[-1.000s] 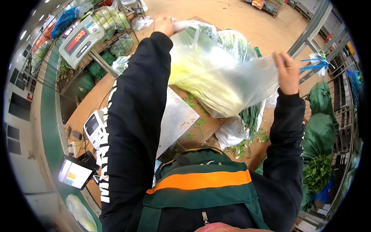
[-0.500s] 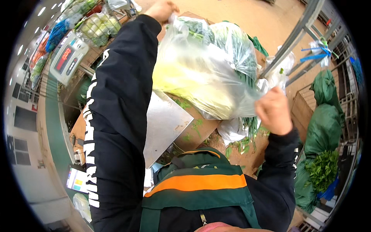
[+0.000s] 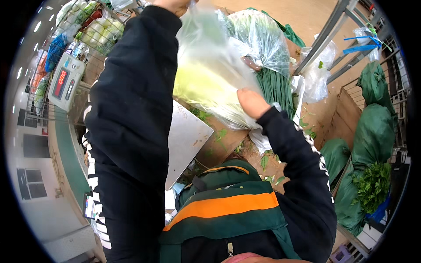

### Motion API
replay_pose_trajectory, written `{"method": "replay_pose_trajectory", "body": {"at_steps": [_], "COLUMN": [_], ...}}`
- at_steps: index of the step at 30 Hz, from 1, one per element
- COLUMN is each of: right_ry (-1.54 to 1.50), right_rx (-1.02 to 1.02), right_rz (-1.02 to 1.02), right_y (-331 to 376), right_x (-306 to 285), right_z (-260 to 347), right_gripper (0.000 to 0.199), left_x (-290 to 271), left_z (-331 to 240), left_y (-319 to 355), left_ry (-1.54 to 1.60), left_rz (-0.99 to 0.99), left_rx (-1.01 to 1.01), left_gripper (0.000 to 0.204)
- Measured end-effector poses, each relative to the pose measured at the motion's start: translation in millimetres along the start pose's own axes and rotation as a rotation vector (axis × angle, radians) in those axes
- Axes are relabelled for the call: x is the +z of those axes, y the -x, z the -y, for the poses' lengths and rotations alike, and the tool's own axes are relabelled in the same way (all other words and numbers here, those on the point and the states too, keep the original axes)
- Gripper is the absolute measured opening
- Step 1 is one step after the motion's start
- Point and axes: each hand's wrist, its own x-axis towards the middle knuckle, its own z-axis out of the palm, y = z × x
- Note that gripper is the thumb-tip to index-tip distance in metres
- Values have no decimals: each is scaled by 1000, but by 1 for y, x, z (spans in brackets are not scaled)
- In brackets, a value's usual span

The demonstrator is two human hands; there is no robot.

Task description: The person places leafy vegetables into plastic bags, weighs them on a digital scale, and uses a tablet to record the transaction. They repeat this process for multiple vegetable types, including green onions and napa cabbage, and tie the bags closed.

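Observation:
A clear plastic bag (image 3: pixel 206 57) holds a bundle of long, pale yellow leaves (image 3: pixel 201 85) that look like yellow chives. My left hand (image 3: pixel 175 5), partly cut off by the top edge, grips the bag's upper end and draws it upward. Lower down, my right hand (image 3: pixel 253 103) is closed against the bag's right side, its fingers partly hidden. Just beyond it, another clear bag (image 3: pixel 261 39) covers a bundle of long green chive-like leaves (image 3: pixel 276 90). Nearest me, a metal plate (image 3: pixel 186 140) shows beside the yellow bundle.
A scale display (image 3: pixel 66 83) stands at left, near wire baskets of bagged vegetables (image 3: pixel 98 35). Grey metal posts (image 3: pixel 322 37) rise at right. Green sacks (image 3: pixel 372 136) and a leafy green bunch (image 3: pixel 372 186) lie along the right. Leaf scraps (image 3: pixel 264 162) litter the ground.
My right hand has moved left and inward, from the bag's far right side to beside the yellow bundle. My left hand has risen, stretching the bag's end upward.

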Motion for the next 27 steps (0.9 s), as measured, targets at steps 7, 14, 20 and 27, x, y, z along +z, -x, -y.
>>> {"method": "replay_pose_trajectory", "body": {"at_steps": [7, 14, 20, 27], "right_ry": [-29, 161, -232, -543], "right_rx": [215, 169, -115, 286], "right_rz": [461, -461, -352, 373], "right_y": [-23, -12, 8, 8], "right_x": [86, 36, 38, 74], "right_z": [-87, -33, -12, -53], "right_gripper": [59, 26, 22, 25], "left_x": [10, -50, -39, 61], "left_z": [-14, 98, 114, 189], "left_y": [68, 180, 387, 655], "left_ry": [-579, -932, 216, 621], "left_rz": [-89, -433, -308, -528], "left_rx": [331, 530, -545, -1074], "left_gripper": [28, 23, 22, 15]}}
